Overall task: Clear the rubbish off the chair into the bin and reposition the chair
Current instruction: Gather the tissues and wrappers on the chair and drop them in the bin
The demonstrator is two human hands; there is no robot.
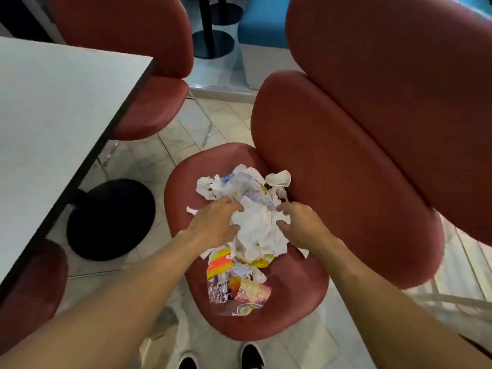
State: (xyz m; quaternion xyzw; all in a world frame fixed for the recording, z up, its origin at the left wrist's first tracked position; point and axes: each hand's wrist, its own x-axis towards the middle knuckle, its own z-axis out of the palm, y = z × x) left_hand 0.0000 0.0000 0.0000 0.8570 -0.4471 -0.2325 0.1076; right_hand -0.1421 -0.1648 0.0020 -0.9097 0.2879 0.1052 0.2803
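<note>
The rubbish [247, 209] lay heaped on the seat of the red chair [290, 296] in front of me: crumpled white napkins [255, 227] on top, a printed snack wrapper [226, 283] nearer my shoes [253, 355]. My left hand [213, 222] pressed against the left side of the napkins, fingers curled into the paper. My right hand [300, 217] closed in from the right, fingertips hooked on the same wad. A white table [53, 115] stood to my left, a second red chair [149, 102] beyond it
</note>
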